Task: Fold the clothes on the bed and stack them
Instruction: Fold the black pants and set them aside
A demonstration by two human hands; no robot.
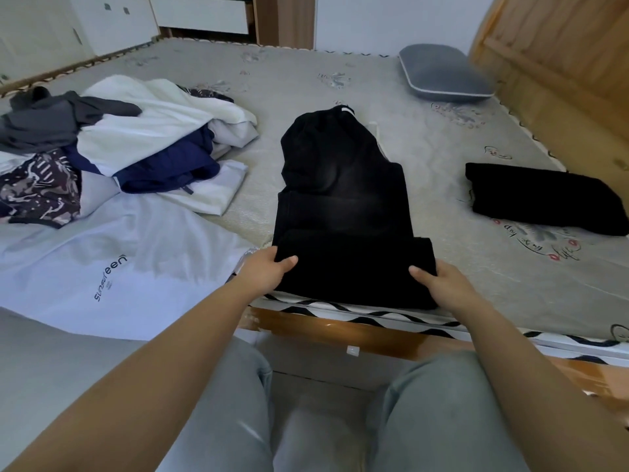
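Matt black cloth garment [343, 206] on a textured quilted mattress [459, 267]; glossy wooden bedframe [340, 330].

Two hands are in view, the left hand [263, 272] and the right hand [442, 284], and both grip one black garment [343, 206] at the near edge of the one bed [442, 253]. One folded black garment [541, 199] lies to the right. One pale grey shirt [102, 264] with printed lettering lies spread at the left. One mixed pile of clothes [119, 141] sits behind it; its pieces overlap too much to count. One grey pillow [442, 74] lies at the far side.
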